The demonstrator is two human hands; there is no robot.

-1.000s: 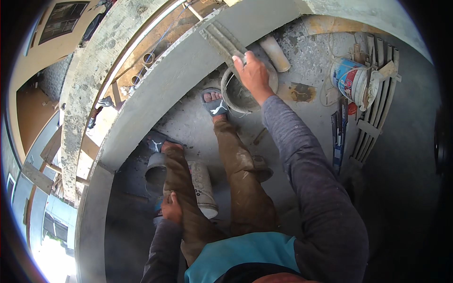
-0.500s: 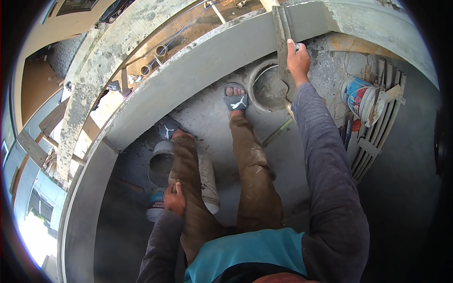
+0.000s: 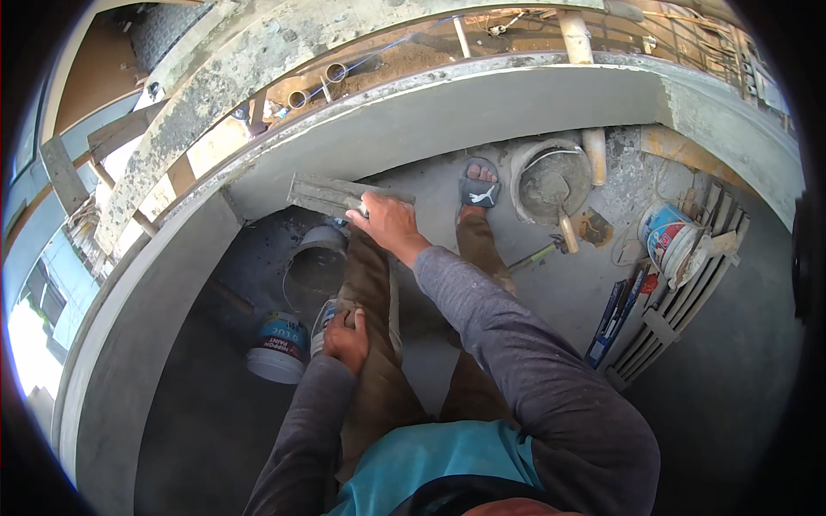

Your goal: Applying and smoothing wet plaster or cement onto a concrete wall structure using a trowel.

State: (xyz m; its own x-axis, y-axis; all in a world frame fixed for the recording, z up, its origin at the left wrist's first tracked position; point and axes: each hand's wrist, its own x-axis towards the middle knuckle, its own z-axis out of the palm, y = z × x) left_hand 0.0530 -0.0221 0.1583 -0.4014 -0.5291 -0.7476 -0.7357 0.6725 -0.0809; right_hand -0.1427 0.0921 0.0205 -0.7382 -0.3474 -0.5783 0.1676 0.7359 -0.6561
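Note:
My right hand [image 3: 389, 225] is closed round the grip of a long grey plastering float [image 3: 320, 196]. The float lies sideways against the foot of the smooth grey curved low wall [image 3: 413, 120], above my left foot, which it hides. Lower down, my left hand [image 3: 347, 342] rests on my left knee, fingers curled against the brown trouser leg [image 3: 361, 292]. Right of my sandalled right foot [image 3: 479, 185] stands a round tub of wet mortar [image 3: 551, 176]. A trowel with a wooden handle [image 3: 568, 232] rests in it.
Left of my leg are a bucket [image 3: 317, 268] and a paint pail [image 3: 280, 344]. A hammer-like tool with a green handle [image 3: 535, 256] lies on the floor. To the right are another paint pail [image 3: 667, 236], long pale strips [image 3: 688, 292] and a dark level-like bar [image 3: 613, 314].
My right hand has swung the float from upright at the wall's far right, over the tub, to sideways at the left. My view has shifted; the left hand stays on the knee.

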